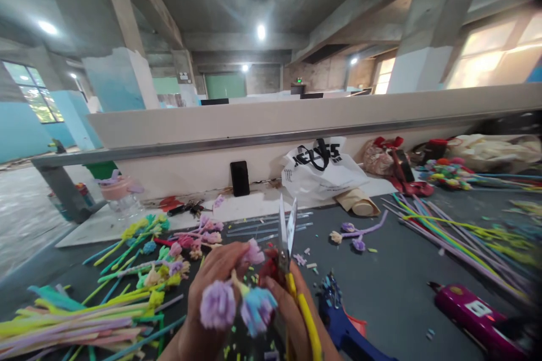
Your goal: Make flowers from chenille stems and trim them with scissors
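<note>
My left hand (pixel 207 293), fingers closed, grips a small bunch of fuzzy flowers near the bottom centre: a purple flower (pixel 217 304), a blue and purple one (pixel 257 310) and a pink one (pixel 253 252). Scissors (pixel 303 304) with yellow handles are in my right hand (pixel 292 299), blades pointing up and slightly apart. A dark red thing (pixel 273 265) shows between the hands, too blurred to make out. The flower stems are mostly hidden by the fingers.
Colourful stems (pixel 71 321) and finished flowers (pixel 148 231) lie left. A blue tool (pixel 347 330), a magenta tool (pixel 474 313) and a purple flower sprig (pixel 359 232) are right. Behind stand a phone (pixel 240 178), a white bag (pixel 319 172) and a clear cup (pixel 122 200).
</note>
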### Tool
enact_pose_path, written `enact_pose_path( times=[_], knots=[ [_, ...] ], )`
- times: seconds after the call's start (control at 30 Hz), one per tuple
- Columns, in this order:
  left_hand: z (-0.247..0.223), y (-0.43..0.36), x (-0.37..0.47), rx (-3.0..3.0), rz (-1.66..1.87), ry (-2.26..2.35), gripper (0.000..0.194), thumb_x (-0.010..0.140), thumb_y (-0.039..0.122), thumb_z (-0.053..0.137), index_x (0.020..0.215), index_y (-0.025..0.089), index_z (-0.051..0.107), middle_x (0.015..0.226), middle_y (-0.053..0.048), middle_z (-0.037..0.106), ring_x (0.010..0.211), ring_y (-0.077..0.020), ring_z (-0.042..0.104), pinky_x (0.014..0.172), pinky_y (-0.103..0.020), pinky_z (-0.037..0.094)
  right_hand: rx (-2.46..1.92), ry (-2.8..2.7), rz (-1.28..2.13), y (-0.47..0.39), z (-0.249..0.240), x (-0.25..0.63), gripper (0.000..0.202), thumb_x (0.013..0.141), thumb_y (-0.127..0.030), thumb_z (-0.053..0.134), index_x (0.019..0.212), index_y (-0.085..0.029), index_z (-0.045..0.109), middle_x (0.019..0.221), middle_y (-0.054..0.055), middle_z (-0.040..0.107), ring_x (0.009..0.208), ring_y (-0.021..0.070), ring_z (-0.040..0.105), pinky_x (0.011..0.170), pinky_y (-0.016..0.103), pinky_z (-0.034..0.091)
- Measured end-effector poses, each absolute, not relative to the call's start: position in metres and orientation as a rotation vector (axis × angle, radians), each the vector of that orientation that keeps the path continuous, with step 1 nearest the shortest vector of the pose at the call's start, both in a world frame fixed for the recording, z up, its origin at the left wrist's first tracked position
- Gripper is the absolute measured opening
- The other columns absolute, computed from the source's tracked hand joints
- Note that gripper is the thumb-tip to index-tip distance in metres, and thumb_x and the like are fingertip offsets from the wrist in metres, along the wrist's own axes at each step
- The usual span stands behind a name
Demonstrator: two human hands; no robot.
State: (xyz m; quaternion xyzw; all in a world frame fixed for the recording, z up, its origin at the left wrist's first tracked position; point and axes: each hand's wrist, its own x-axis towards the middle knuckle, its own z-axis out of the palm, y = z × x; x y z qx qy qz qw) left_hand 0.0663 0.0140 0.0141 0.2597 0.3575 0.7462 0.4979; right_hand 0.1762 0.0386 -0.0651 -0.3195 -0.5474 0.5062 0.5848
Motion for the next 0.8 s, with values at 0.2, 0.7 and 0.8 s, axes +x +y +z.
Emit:
enact_pose_path(
  times=[0.2, 0.7, 0.8],
  knots=[
    [-0.016, 0.012, 0.072, 1.41, 1.938, 1.08, 0.034, 0.055, -0.008, 0.063, 0.069, 0.022, 0.071, 0.082, -0.008, 0.069, 0.089, -0.0222, 0.058, 0.094, -0.035, 0.036, -0.609, -1.184, 1.262, 0.035, -0.039, 0.186, 0.058, 0.07, -0.053, 0.057, 0.118, -0.025, 0.041, 0.09, 0.006, 0.058, 0.069, 0.0184, 0.059, 0.058, 0.03, 0.05],
    [-0.008, 0.033, 0.03, 2.324, 1.04, 1.158, 0.042, 0.079, 0.021, 0.051, 0.12, 0.023, 0.046, 0.117, -0.009, 0.058, 0.108, -0.0206, 0.051, 0.093, -0.033, 0.039, -0.57, -1.126, 1.336, 0.035, -0.039, 0.189, 0.054, 0.069, -0.021, 0.068, 0.115, -0.029, 0.04, 0.095, 0.0, 0.056, 0.082, 0.0153, 0.056, 0.07, 0.027, 0.046],
    [-0.007, 0.036, 0.029, 2.316, 0.987, 1.147, 0.041, 0.079, 0.027, 0.053, 0.119, 0.023, 0.051, 0.121, -0.008, 0.056, 0.112, -0.023, 0.048, 0.097, -0.035, 0.035, -0.51, -1.138, 1.381, 0.035, -0.039, 0.186, 0.059, 0.067, -0.022, 0.07, 0.116, -0.028, 0.038, 0.096, 0.002, 0.058, 0.088, 0.0176, 0.057, 0.078, 0.031, 0.045]
  ],
)
